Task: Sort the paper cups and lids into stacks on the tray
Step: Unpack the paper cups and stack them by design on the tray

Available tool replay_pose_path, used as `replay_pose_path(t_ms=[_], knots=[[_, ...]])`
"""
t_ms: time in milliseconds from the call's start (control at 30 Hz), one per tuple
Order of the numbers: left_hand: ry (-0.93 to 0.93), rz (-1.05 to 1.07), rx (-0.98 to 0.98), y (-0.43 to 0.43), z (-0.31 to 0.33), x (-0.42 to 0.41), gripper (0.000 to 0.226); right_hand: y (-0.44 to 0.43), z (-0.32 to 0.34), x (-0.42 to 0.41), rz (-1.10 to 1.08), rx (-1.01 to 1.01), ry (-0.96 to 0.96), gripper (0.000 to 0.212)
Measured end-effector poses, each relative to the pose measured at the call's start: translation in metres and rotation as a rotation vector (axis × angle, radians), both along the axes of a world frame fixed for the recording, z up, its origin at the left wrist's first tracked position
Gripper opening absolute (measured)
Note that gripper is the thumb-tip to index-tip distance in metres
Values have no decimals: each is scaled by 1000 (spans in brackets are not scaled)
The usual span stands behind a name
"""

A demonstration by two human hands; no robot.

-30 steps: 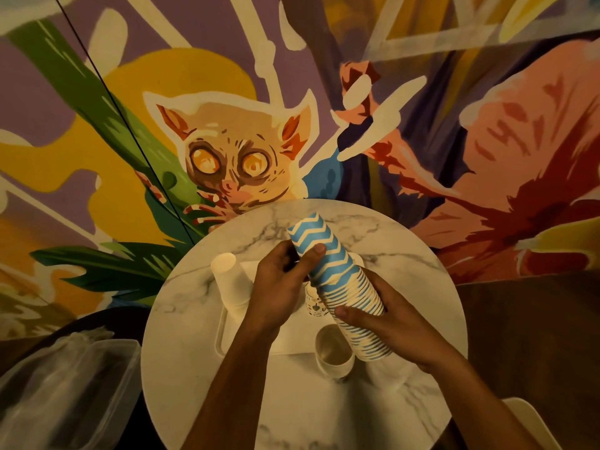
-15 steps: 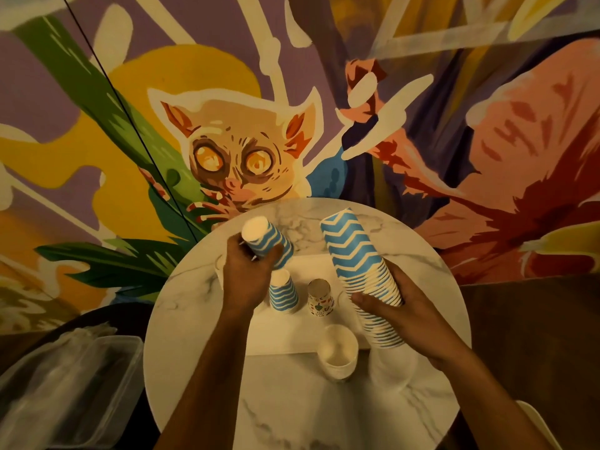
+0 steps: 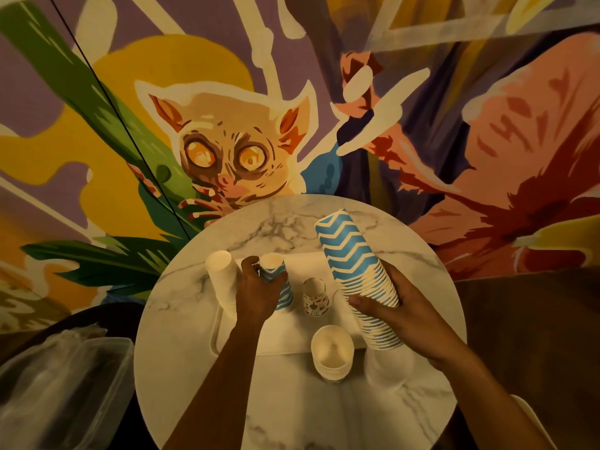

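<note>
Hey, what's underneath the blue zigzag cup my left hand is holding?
Another blue zigzag cup, upside down on the tray. The left hand covers where it meets the held cup, so whether they touch cannot be seen.

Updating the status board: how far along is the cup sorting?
Done: a plain white cup stack and a patterned cup stand on the tray. In hand: left hand sets a blue chevron cup on another; right hand holds the long chevron stack. Left: that stack, plus white cups at the tray's front edge.

The left hand (image 3: 259, 295) hides much of the small zigzag cups (image 3: 286, 297).
</note>
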State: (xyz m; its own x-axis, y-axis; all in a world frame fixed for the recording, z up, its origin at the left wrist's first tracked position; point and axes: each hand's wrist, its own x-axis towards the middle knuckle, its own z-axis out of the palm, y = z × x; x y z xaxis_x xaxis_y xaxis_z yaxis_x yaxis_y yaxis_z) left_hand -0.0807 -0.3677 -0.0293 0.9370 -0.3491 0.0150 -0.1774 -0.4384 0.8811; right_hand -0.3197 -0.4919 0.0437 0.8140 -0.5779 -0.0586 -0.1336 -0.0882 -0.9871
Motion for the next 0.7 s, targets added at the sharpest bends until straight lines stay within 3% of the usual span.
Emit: replay_pose_path(t_ms=[133,267,467,567,700], knots=[[5,7,28,3,4,-3,80,1,2,2,16,0,6,66],[-69,2,-39,6,32,-14,70,3,1,4,38,-1,13,62],[263,-354,-397,13,102,-44,63,8,4,8,103,-17,47,58],[332,-494,-425,16,115,-54,51,11,5,10,133,-23,56,59],[345,-495,-448,18,118,-55,47,13,6,10,147,-38,60,59]])
